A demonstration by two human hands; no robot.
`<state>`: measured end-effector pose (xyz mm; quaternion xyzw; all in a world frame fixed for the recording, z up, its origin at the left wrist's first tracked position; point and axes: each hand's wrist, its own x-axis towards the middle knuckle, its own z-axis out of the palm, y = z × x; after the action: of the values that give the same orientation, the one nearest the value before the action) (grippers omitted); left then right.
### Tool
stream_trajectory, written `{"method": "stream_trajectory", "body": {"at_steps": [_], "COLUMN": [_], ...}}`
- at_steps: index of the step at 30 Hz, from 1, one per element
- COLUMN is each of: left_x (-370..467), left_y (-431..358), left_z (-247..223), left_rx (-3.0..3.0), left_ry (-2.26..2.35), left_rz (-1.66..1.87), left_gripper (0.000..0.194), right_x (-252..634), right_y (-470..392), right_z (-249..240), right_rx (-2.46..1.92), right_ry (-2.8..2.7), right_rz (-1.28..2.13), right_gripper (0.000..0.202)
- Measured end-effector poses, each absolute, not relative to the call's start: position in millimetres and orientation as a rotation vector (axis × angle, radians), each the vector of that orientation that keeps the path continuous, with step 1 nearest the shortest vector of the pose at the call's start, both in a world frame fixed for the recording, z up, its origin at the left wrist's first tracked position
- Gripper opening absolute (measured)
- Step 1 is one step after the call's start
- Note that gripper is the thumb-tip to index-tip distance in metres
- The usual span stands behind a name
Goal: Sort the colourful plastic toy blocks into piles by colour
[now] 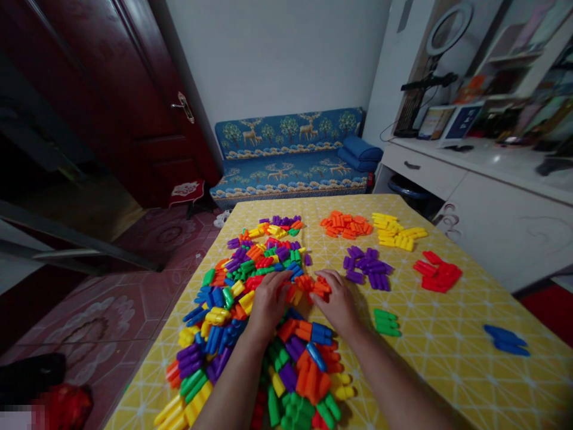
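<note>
A large mixed heap of plastic building blocks point(242, 266) in several colours, shaped like joined rounded tubes, spreads over the left side of the table. My left hand point(269, 301) reaches over the heap, its fingers curled down at an orange building block point(293, 294); the fingertips are partly hidden. Just to the right, my right hand point(339, 303) has thumb and fingers closed around orange building blocks point(320, 288) at the heap's edge. Single-colour groups lie beyond and to the right: orange blocks point(345, 224), yellow blocks point(397, 232), purple blocks point(367, 266), red blocks point(437, 272), green blocks point(387, 322) and blue blocks point(506, 340).
A yellow patterned cloth point(430, 370) covers the table. Behind it stands a blue sofa point(290, 161) with deer and trees. At right is a white cabinet point(492, 209) holding a ring light point(450, 28); a dark red door point(129, 77) and a small stool point(187, 192) are left.
</note>
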<state>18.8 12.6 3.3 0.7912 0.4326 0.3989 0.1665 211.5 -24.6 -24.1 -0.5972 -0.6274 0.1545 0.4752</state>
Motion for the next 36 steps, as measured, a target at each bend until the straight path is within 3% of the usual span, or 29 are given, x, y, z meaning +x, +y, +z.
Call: {"method": "stream_trajectory", "body": {"at_steps": [6, 17, 23, 31, 36], "left_x": [20, 24, 22, 20, 19], "left_y": [13, 12, 13, 14, 15], "left_z": [5, 7, 6, 3, 1], "left_rx": [2.268, 2.27, 2.269, 2.247, 2.225], "left_ry": [1.165, 1.133, 1.15, 1.138, 1.143], "left_rz": [1.18, 1.091, 1.061, 1.062, 1.062], "left_gripper": [0.033, 0.029, 0.028, 0.03, 0.031], "right_x": [223, 224, 240, 287, 309], "right_y": [-19, -23, 1, 97, 118], "right_z": [-33, -23, -9, 4, -10], "right_rx": [-1.425, -1.435, -1.321, -1.667, -1.761], "right_ry": [-1.318, -1.12, -0.926, -1.062, -1.011], "right_rz": [0.463, 0.504, 0.781, 0.627, 0.417], "right_gripper": [0.03, 0.042, 0.043, 0.02, 0.035]}}
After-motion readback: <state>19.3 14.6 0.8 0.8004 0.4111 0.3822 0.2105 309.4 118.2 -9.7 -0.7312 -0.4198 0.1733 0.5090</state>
